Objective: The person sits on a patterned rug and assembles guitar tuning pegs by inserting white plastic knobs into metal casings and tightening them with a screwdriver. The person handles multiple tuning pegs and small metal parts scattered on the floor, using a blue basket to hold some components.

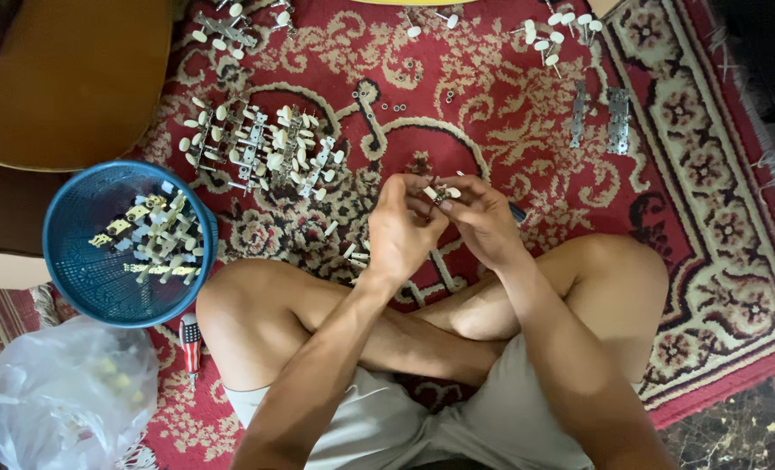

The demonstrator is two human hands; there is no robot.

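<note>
Held part: a small guitar tuning peg (pixel 440 193) with a cream knob and a metal piece, held above the carpet just in front of the crossed legs, between both hands.
Left hand: the left hand (pixel 399 228) has its fingers curled close together, and the thumb and fingertips pinch the left end of the peg.
Right hand: the right hand (pixel 481 218) has fingers bent and pressed together on the right end of the peg; a dark thin tool (pixel 516 211) shows just behind this hand, but I cannot tell if the hand holds it.
Near the hands: some loose pegs (pixel 352 252) lie on the red patterned carpet (pixel 718 287) just beside the left hand.
Further out: a big heap of tuner sets (pixel 261 148) with cream knobs lies on the carpet beyond the left hand.
Metal plates: two bare metal plates (pixel 600 117) lie well apart, beyond the right hand.
Basket: a blue plastic basket (pixel 78 278) holds more tuner sets, beside the left knee.
Edges: a wooden guitar body (pixel 74 78) is beyond the basket, and a clear plastic bag (pixel 57 392) lies nearer than the basket.
</note>
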